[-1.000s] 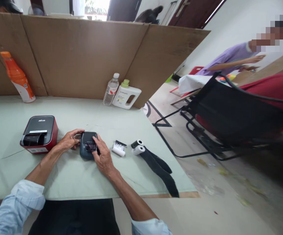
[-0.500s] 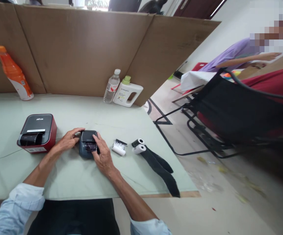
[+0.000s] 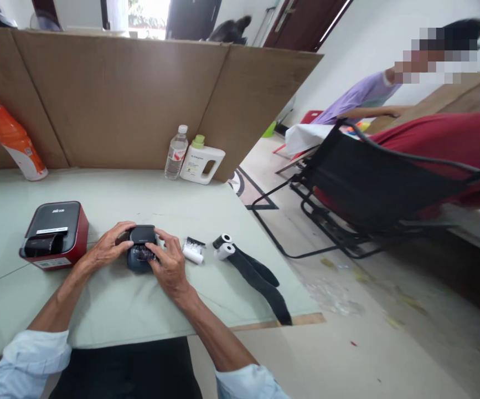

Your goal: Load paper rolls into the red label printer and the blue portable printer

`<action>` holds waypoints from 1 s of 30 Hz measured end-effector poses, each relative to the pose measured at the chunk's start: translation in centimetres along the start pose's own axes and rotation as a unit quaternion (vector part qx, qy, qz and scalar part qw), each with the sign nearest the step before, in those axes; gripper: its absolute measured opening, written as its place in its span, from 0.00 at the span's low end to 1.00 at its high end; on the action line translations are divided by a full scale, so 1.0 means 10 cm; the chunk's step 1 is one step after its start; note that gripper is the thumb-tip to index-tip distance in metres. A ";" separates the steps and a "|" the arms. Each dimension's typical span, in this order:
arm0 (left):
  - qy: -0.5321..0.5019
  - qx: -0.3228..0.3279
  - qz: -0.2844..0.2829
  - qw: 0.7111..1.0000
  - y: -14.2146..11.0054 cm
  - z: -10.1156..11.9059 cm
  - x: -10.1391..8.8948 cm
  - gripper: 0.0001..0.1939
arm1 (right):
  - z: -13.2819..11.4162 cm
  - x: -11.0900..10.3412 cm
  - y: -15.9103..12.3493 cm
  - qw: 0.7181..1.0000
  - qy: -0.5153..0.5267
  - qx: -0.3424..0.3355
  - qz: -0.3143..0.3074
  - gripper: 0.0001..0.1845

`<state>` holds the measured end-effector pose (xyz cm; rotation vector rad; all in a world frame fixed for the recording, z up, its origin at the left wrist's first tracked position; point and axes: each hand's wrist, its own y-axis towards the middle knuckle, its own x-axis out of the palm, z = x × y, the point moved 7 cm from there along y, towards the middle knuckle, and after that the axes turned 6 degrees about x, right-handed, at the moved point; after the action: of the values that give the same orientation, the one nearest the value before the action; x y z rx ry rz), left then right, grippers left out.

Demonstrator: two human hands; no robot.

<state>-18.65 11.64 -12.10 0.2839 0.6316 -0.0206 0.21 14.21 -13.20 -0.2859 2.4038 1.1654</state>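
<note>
A small dark portable thermal printer (image 3: 143, 234) lies on the table between my hands, its lid at the far end and a shiny black strip of paper showing in front. My left hand (image 3: 111, 247) holds its left side, with thumb and forefinger at the lid. My right hand (image 3: 172, 266) grips the right side, thumb near the lid's front edge and fingers along the far right corner. Right of it lies a small white paper roll (image 3: 193, 255) with a printed black piece. Beyond that are two rolls of black paper (image 3: 225, 252), with long black strips (image 3: 260, 285) unrolled toward the table's front edge.
A red and black desktop printer (image 3: 59, 227) stands at the left. Against the cardboard wall (image 3: 119, 100) are an orange bottle (image 3: 13, 136), a clear water bottle (image 3: 176, 153) and a white jug (image 3: 202, 164). A black folding chair (image 3: 372, 188) and another person (image 3: 360, 97) are at right.
The view has shifted, moving the scene left. My left thumb has moved onto the lid area, and my right fingers have shifted to the printer's far right corner.
</note>
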 end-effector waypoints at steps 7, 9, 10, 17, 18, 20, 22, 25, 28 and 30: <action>0.080 0.030 0.003 0.996 -0.01 0.08 0.02 0.25 | -0.07 0.03 0.01 0.999 -0.031 -0.030 -0.028 0.18; 0.091 0.033 -0.001 0.995 -0.01 0.05 0.03 0.26 | -0.09 0.06 0.03 0.998 -0.039 -0.038 -0.043 0.18; 0.093 0.039 -0.002 0.995 0.00 0.04 0.04 0.27 | -0.10 0.07 0.04 0.997 -0.044 -0.040 -0.045 0.17; 0.107 0.070 0.024 0.992 0.10 0.00 0.03 0.24 | -0.07 0.13 0.09 0.994 -0.074 -0.040 -0.073 0.15; 0.107 0.066 0.028 0.992 0.11 0.01 0.04 0.24 | -0.07 0.13 0.10 0.994 -0.071 -0.039 -0.077 0.15; 0.105 0.053 0.040 0.992 0.12 0.02 0.06 0.24 | -0.07 0.11 0.13 0.995 -0.059 -0.039 -0.075 0.16; 0.101 0.040 0.055 0.993 0.12 0.03 0.08 0.24 | -0.08 0.08 0.18 0.996 -0.039 -0.036 -0.069 0.17; 0.095 0.029 0.071 0.993 0.11 0.05 0.10 0.25 | -0.10 -0.03 0.27 0.998 0.002 -0.018 -0.052 0.19; 0.086 0.023 0.078 0.993 0.13 0.06 0.11 0.26 | -0.15 -0.17 0.34 0.998 0.056 -0.004 -0.021 0.19; 0.080 0.018 0.085 0.993 0.15 0.06 0.11 0.26 | -0.18 -0.25 0.34 0.996 0.091 -0.004 0.001 0.17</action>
<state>-17.30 12.96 -11.94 0.3754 0.7655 0.1562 0.57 14.90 -8.63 -0.4074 2.5567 1.1957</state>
